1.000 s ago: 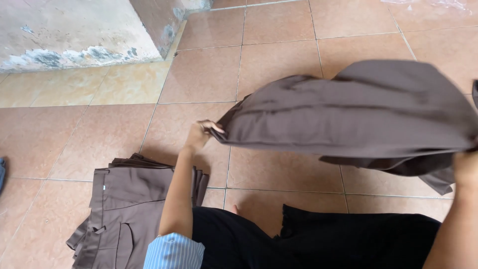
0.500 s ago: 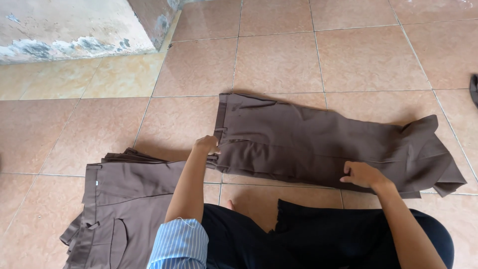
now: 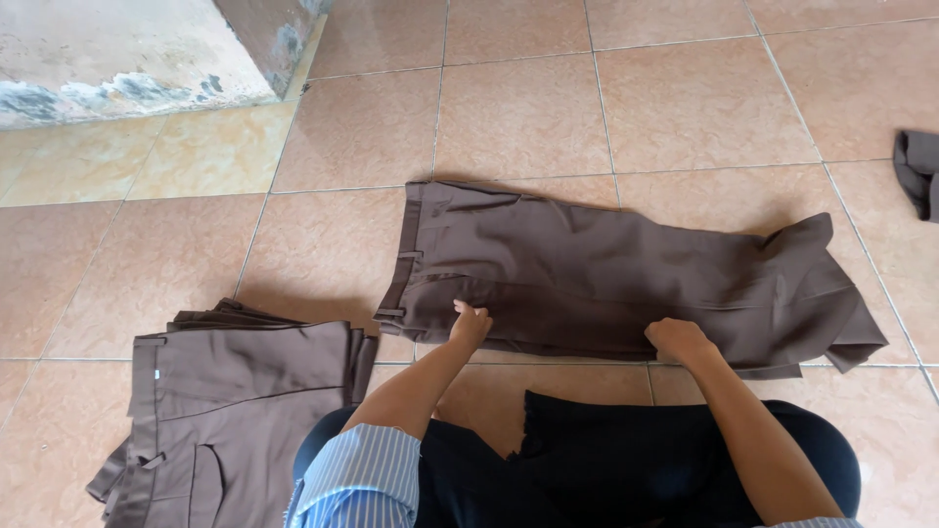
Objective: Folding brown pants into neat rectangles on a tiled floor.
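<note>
Now both hands pressed flat on the brown trousers: left hand fingers spread, right hand curled, grasping nothing; folding needed a grip.

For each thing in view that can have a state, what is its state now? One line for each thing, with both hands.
Brown trousers: spread flat on the tiled floor, waistband to the left, leg ends rumpled.
Stack of brown trousers: folded, piled at the person's left.
Dark cloth: crumpled at the right edge.
Left hand: open, pressing the trousers near the waistband.
Right hand: curled on the near edge of the trousers; grip unclear.
</note>
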